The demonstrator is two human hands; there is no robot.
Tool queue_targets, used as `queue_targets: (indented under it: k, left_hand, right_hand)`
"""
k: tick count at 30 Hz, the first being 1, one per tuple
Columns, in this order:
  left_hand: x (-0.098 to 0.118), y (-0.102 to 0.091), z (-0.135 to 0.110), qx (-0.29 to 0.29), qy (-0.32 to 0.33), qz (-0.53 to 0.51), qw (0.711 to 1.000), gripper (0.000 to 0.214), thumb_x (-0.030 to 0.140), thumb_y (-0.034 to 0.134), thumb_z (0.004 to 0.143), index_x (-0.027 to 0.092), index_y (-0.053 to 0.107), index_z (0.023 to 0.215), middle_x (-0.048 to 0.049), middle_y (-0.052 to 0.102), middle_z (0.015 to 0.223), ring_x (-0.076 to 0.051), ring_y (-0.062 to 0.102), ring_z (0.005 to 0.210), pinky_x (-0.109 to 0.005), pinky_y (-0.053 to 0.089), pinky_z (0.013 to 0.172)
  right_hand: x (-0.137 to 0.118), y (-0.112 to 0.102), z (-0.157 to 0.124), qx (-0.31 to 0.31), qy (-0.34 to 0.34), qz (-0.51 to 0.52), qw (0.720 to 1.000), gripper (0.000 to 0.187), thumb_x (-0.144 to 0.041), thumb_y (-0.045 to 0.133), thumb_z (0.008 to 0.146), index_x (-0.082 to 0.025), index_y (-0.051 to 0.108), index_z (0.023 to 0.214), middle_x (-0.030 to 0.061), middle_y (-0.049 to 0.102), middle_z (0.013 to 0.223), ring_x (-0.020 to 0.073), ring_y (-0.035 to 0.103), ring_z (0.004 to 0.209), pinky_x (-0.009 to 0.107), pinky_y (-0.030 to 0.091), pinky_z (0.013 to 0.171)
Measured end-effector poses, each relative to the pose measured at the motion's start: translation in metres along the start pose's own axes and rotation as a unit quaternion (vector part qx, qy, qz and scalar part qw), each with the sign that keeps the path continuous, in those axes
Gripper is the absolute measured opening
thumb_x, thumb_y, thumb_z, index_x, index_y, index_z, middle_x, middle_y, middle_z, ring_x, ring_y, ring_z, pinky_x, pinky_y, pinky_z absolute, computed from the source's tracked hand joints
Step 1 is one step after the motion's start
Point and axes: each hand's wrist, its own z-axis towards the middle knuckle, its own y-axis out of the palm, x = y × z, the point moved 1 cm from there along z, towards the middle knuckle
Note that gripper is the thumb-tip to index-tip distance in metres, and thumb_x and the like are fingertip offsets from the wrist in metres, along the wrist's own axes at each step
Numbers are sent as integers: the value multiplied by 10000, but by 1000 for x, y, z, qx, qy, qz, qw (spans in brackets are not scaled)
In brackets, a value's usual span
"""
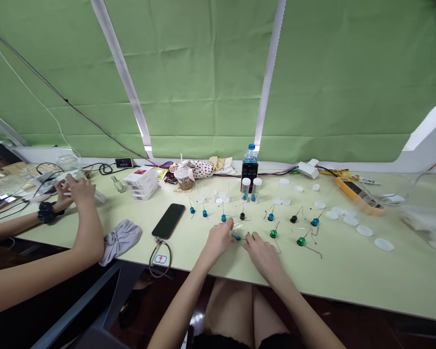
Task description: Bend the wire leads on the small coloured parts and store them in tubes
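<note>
My left hand (219, 241) is closed at the front of the table, its fingertips around a small blue bead-like piece (236, 237) and what looks like clear plastic beside it. My right hand (262, 253) pinches the thin wire end of that same piece. Just beyond my hands lie similar pieces with bent metal wires: a blue one (224, 217), a black one (242, 215) and a green one (273, 233). Another green piece (301, 241) rests to the right. Two capped clear tubes (256, 190) stand farther back, each with a blue piece inside.
White round lids (365, 230) are spread at the right, near a yellow-orange meter (359, 195). A phone (169, 220) lies left of my hands. A phone showing a timer (249, 173) leans on a bottle (252, 152). At the far left, another person's hands (80, 189) handle a white object.
</note>
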Motion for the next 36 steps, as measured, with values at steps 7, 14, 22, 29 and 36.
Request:
queue_targets:
  k: [7, 14, 22, 29, 36]
  left_hand:
    - [8, -17, -34, -15, 9, -72, 997, 211, 366, 591, 765, 205, 509, 874, -13, 610, 708, -213, 589, 670, -250, 304, 557]
    - [29, 10, -55, -40, 62, -1, 997, 206, 241, 557, 786, 184, 544, 983, -63, 662, 792, -242, 619, 708, -272, 321, 564]
    - [37, 15, -65, -30, 158, 23, 987, 83, 169, 483, 832, 174, 554, 873, -75, 646, 862, -214, 591, 717, -279, 330, 562]
    - [39, 44, -77, -10, 176, 88, 980, 143, 97, 428, 803, 164, 549, 765, -79, 611, 758, -184, 535, 617, -286, 262, 469]
    - [44, 48, -73, 81, 162, 138, 974, 179, 34, 406, 790, 163, 517, 846, -57, 593, 746, -199, 552, 625, -297, 371, 493]
  right_hand:
    - [0, -36, -3, 88, -10, 252, 964, 391, -490, 258, 938, -195, 469, 1084, 47, 618, 836, 178, 621, 678, 273, 412, 622]
    - [-15, -65, -7, 2, -96, 268, 959, 376, -473, 295, 920, -201, 489, 1092, 68, 668, 847, 219, 623, 737, 279, 382, 643]
    - [-16, -72, -18, 1, -71, 202, 977, 385, -464, 295, 926, -186, 536, 1038, 77, 675, 786, 229, 627, 720, 268, 331, 596]
    - [-27, -68, -35, -11, -71, 237, 969, 462, -518, 286, 911, -196, 573, 1077, 84, 685, 781, 233, 631, 690, 288, 383, 617]
    - [-18, -83, -43, 93, -126, 486, 860, 603, -593, 120, 905, -236, 540, 1147, 78, 617, 1083, 220, 592, 976, 331, 466, 834]
